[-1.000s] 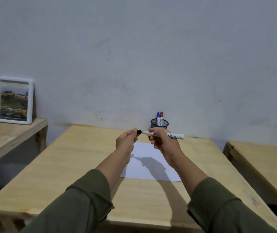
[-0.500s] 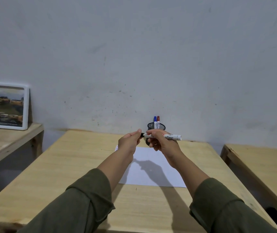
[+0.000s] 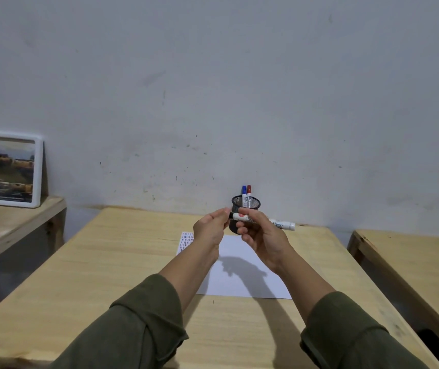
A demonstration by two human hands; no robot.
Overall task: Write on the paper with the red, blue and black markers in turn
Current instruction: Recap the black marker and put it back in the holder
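My right hand (image 3: 263,241) grips the white barrel of the black marker (image 3: 279,224), held level above the paper's far edge. My left hand (image 3: 209,230) pinches the marker's black cap (image 3: 230,215) at the barrel's left end; cap and barrel touch. The blue marker (image 3: 244,193) and red marker (image 3: 249,191) stand upright in a black mesh cup (image 3: 253,202) just behind my hands. The white paper (image 3: 239,278) lies flat on the wooden table (image 3: 106,262), with rows of short strokes (image 3: 186,239) at its far left corner. My forearms hide part of the sheet.
A white-framed picture (image 3: 11,170) leans against the wall on a low wooden shelf (image 3: 5,222) at the left. Another wooden bench (image 3: 412,262) stands to the right, across a narrow gap. The grey wall rises right behind the cup.
My left hand with the black cap has closed the small gap to the marker's tip, so the cap now meets the barrel. Both hands stayed above the paper's far edge.
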